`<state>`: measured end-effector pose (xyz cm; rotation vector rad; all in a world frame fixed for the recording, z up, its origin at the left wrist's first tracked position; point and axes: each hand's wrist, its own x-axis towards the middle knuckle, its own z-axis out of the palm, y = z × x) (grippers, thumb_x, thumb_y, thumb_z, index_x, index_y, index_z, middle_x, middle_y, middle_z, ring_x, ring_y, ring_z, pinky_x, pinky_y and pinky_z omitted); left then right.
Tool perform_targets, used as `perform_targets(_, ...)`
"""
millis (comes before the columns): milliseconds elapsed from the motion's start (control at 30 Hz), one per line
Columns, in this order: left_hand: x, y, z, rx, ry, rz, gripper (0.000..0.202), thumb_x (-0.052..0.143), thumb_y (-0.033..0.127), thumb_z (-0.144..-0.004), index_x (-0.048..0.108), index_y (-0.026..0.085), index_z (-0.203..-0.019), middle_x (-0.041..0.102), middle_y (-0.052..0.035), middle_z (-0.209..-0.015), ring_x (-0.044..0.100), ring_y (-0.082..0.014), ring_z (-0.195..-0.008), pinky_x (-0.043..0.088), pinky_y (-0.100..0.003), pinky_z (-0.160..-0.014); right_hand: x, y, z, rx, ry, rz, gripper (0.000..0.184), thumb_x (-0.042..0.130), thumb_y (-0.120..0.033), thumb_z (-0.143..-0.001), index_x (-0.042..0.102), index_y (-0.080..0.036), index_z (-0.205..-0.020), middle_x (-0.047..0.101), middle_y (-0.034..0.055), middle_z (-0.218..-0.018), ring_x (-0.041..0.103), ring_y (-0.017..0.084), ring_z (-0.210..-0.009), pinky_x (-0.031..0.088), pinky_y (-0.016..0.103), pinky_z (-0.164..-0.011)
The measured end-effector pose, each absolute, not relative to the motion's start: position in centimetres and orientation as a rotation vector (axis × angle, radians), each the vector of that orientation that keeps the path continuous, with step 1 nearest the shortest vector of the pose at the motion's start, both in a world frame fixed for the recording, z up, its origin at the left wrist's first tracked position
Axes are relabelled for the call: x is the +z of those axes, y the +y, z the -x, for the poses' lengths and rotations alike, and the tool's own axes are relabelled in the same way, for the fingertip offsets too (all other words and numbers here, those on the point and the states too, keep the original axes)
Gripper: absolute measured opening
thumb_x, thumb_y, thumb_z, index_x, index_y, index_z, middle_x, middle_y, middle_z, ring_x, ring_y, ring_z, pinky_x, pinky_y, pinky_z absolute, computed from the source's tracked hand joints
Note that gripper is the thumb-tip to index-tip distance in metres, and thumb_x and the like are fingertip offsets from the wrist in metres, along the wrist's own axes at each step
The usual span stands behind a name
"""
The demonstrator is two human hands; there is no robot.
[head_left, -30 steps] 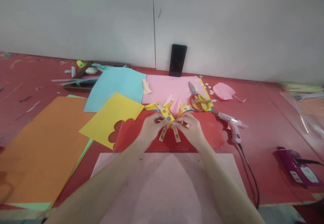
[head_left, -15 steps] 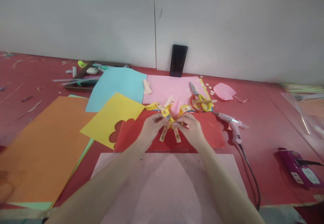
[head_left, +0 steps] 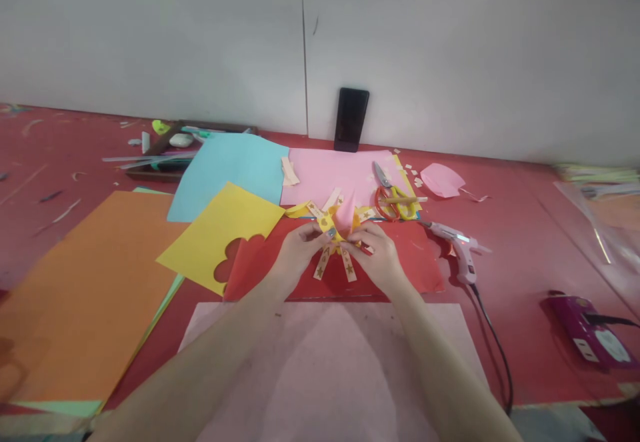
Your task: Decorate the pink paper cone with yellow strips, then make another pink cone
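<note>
Between my hands is a paper craft (head_left: 327, 222) with a yellow ring-like body and a pink paper cone (head_left: 346, 214) standing up from its middle. Pale strips (head_left: 349, 265) printed with brown stars and letters stick out around it. My left hand (head_left: 301, 247) grips the craft's left side, thumb on the yellow paper. On the right side, my right hand (head_left: 376, 249) pinches the lower edge with thumb and fingers. Beneath both lies a red paper sheet (head_left: 300, 282). The fingers hide part of the craft.
Scissors (head_left: 387, 195) and a pink glue gun (head_left: 457, 242) with a cord lie to the right, past them a magenta power socket (head_left: 590, 332). A phone (head_left: 351, 120) leans on the wall. Yellow (head_left: 225, 219), blue (head_left: 235, 169) and orange paper (head_left: 95, 289) spread left, before a dark tray (head_left: 165, 139).
Hands and craft stay almost in place. The whole view has shifted very slightly, with things sitting a little further left.
</note>
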<state>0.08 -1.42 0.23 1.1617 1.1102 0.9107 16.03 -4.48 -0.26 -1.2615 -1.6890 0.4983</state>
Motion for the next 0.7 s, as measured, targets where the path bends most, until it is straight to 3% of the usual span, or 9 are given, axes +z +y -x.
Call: perform_targets(700, 0.24, -1.52, -0.16, 0.846, 1.099, -1.173, 0.022, 0.064, 0.037, -0.065, 0.060, 0.016, -0.067, 0.058, 0.0003, -0.069, 0.053, -0.0121, -0.067, 0.041, -0.023, -0.067, -0.23, -4.51, -16.10, 0.458, -1.748, 1.230, 0.008, 0.057, -0.024, -0.077, 0.060, -0.021, -0.071, 0.055, 0.0027, -0.073, 0.053, 0.016, -0.073, 0.044, 0.029, -0.068)
